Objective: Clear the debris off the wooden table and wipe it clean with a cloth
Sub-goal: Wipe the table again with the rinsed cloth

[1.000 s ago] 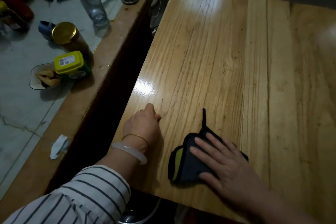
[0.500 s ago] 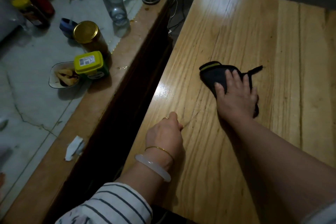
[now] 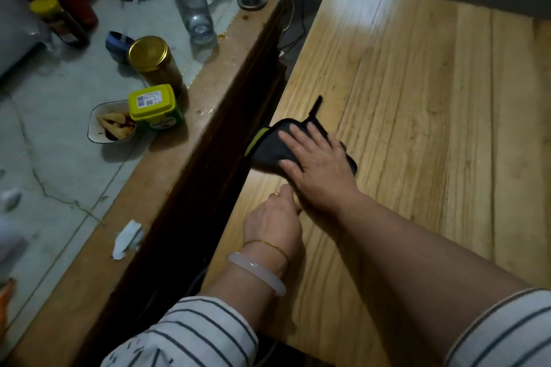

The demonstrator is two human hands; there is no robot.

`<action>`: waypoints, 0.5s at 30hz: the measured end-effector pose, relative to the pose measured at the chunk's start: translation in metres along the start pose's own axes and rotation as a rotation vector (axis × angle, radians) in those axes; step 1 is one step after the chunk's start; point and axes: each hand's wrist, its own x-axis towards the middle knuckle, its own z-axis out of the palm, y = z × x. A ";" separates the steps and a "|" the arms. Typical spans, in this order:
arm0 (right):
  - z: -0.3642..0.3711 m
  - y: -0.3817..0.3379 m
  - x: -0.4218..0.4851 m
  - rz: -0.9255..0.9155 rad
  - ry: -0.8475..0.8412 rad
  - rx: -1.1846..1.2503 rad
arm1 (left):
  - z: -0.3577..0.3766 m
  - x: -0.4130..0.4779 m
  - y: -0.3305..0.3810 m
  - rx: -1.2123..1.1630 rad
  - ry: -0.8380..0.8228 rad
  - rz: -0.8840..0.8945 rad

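Carries the cloth (image 3: 265, 146) leftward since before, to the worktop (image 3: 417, 98) edge just ahead of the left hand (image 3: 272, 223), pressed under the flat, straight-fingered right hand (image 3: 320, 164). Keeps the left hand curled, cannot tell round what. Looks mid-wipe; next needs a sweep back rightward.

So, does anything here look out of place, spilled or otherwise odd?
The dark cloth under the right hand sticks out past the wooden table's left edge. On the neighbouring counter, a crumpled white scrap lies near the edge, and small wet spots show on its wooden border.
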 end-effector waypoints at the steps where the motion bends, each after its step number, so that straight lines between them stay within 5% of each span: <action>1: 0.000 -0.001 -0.005 -0.021 -0.009 0.004 | 0.001 0.000 -0.001 -0.014 0.009 -0.006; 7: 0.009 0.014 -0.069 -0.020 -0.007 0.006 | 0.005 -0.021 -0.011 -0.089 0.088 0.078; 15: 0.017 0.071 -0.198 0.262 0.062 0.033 | -0.002 -0.053 -0.044 -0.164 0.188 0.080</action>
